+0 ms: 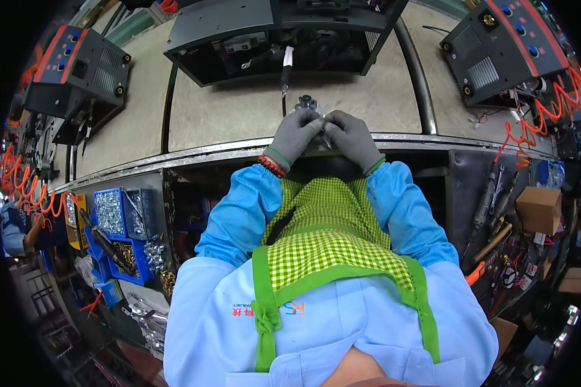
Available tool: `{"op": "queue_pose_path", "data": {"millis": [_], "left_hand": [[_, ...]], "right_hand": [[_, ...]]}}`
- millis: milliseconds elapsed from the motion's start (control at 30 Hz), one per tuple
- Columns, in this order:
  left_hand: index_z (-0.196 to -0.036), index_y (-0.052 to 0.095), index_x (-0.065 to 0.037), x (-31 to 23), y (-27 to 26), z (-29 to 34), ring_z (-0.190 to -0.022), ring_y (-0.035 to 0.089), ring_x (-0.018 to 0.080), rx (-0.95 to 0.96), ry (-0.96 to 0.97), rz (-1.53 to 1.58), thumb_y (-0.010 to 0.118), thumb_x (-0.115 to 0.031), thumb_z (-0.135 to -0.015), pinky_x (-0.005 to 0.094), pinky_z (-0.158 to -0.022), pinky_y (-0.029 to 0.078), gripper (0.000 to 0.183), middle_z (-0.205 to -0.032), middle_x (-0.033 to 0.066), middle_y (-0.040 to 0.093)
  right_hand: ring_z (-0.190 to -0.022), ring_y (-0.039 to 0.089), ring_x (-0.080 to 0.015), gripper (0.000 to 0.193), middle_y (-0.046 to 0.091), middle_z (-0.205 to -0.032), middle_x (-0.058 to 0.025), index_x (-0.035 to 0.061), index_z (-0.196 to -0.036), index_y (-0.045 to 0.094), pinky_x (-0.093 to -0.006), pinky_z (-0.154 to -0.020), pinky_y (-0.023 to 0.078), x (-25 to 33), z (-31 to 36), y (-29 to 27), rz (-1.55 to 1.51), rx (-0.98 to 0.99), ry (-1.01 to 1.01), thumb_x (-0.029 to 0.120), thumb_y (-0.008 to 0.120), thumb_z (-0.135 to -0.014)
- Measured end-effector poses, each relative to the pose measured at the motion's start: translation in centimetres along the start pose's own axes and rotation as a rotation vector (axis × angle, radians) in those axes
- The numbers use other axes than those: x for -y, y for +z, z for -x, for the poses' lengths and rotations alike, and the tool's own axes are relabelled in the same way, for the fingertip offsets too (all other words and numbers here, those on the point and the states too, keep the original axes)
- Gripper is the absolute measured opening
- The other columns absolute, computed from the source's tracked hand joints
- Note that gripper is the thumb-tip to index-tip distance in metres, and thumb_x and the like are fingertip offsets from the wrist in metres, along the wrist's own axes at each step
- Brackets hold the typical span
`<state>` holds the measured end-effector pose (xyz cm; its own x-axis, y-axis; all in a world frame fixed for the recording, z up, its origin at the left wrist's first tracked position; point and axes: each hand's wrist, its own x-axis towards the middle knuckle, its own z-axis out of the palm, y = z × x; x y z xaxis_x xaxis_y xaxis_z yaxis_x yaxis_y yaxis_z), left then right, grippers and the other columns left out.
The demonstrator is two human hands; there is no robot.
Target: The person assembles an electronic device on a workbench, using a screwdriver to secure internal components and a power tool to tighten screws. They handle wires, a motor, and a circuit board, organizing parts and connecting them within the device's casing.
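Grey gloves cover both of my hands, which meet at the near edge of the bench. My left hand [296, 134] and my right hand [352, 137] both pinch a small clear plastic bag [319, 109] from either side. Dark round parts [307, 101] show at the bag's far end; their exact kind is too small to tell. Just beyond the hands, a black cable [284, 87] with a white-tipped end hangs out of an open dark machine housing [223, 29].
Similar machines with red-edged panels stand at the left [77, 71] and right [507, 48]. Blue bins [110, 213] of small metal hardware sit at lower left. Orange coiled hoses [555, 106] hang at both sides. Hand tools [487, 197] and a cardboard box [539, 209] lie at right. A person's arm [33, 233] shows far left.
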<state>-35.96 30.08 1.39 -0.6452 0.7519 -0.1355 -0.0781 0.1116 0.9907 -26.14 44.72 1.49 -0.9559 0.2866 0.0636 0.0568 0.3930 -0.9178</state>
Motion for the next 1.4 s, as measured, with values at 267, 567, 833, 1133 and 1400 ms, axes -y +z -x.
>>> {"op": "queue_pose_path", "data": {"millis": [267,567,833,1133,1400], "left_hand": [[-0.114,0.057,-0.001,3.1,-1.1,-1.5,-0.090,0.059,0.0095,0.072,0.093,-0.125,0.053,-0.017,-0.097,0.0256,-0.081,0.050,0.024,-0.099,0.0053,0.062],[-0.095,0.060,0.001,1.9,-1.0,-0.3,-0.079,0.059,0.0146,0.074,0.034,0.073,0.055,-0.016,-0.092,0.0298,-0.073,0.050,0.018,-0.085,0.0067,0.062],[-0.090,0.059,0.001,0.5,-0.1,-1.5,-0.068,0.063,0.0166,-0.013,0.080,-0.084,0.056,-0.020,-0.088,0.0297,-0.064,0.051,0.022,-0.077,0.0085,0.064],[-0.092,0.061,0.006,-0.6,0.6,-4.5,-0.070,0.066,0.0176,0.101,0.084,-0.191,0.057,-0.024,-0.086,0.0306,-0.066,0.053,0.030,-0.077,0.0121,0.066],[-0.111,0.058,0.002,0.0,-2.0,-6.0,-0.080,0.065,0.0227,-0.046,0.245,-0.633,0.061,-0.025,-0.087,0.0354,-0.073,0.053,0.036,-0.092,0.0148,0.065]], "right_hand": [[-0.070,0.058,-0.0117,0.019,0.061,-0.079,-0.0042,0.0005,-0.095,0.060,-0.0285,-0.066,0.048,-0.6,-0.4,0.1,-0.427,0.067,0.321,0.018,0.056,-0.090],[-0.071,0.061,-0.0202,0.019,0.063,-0.084,-0.0083,0.0049,-0.098,0.059,-0.0337,-0.068,0.050,-1.3,0.1,0.4,-0.126,0.048,0.167,0.021,0.057,-0.090],[-0.085,0.063,-0.0352,0.019,0.064,-0.093,-0.0161,0.0079,-0.100,0.058,-0.0461,-0.075,0.051,-2.6,-1.8,-1.4,0.717,-0.357,0.103,0.023,0.056,-0.089],[-0.095,0.061,-0.0275,0.028,0.060,-0.106,-0.0156,0.0026,-0.106,0.067,-0.0347,-0.083,0.050,-0.5,0.4,-4.0,0.344,-0.169,-0.050,0.020,0.059,-0.086],[-0.096,0.060,-0.0311,0.032,0.064,-0.096,-0.0171,0.0053,-0.099,0.072,-0.0373,-0.087,0.048,-3.2,-0.8,-4.1,0.389,0.030,0.135,0.031,0.065,-0.082]]}}
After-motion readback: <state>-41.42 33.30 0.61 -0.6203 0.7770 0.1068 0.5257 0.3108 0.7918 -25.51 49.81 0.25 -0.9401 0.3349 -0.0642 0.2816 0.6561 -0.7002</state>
